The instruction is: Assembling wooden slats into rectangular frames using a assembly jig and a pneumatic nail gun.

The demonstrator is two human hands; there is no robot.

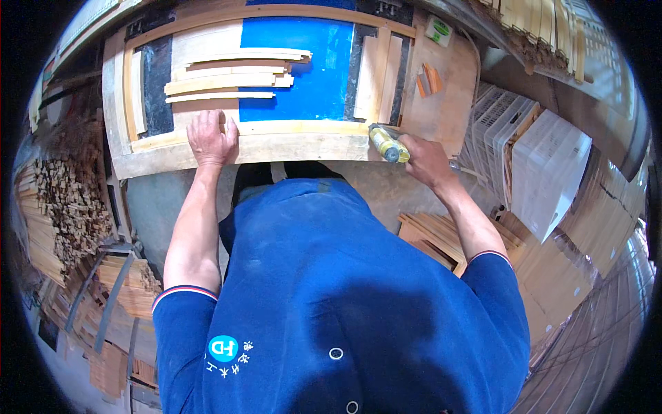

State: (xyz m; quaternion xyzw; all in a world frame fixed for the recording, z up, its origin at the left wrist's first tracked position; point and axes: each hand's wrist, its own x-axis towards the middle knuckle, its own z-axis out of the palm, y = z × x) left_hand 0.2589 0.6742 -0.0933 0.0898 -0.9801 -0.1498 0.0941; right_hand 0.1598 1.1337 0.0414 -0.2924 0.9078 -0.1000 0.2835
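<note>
A wooden frame, its pale near rail [296,127] running along the bench's front edge, lies on the workbench [276,149]. Palm down, my left hand [212,138] presses on this rail toward its left end, fingers pointing away from me. My right hand [422,160] grips a yellow nail gun [388,143], with a hose fitting behind it. The gun's front end is at the frame's near right corner. Inside the frame several narrow wood strips [227,83] lie side by side across a bare board and a blue panel [317,76].
A green and white box [438,30] and a small orange-brown piece [429,81] lie on the bench's right. White plastic crates [548,165] stand to the right. Stacked wood strips [72,200] fill the left side, with more strips [538,31] at the far right.
</note>
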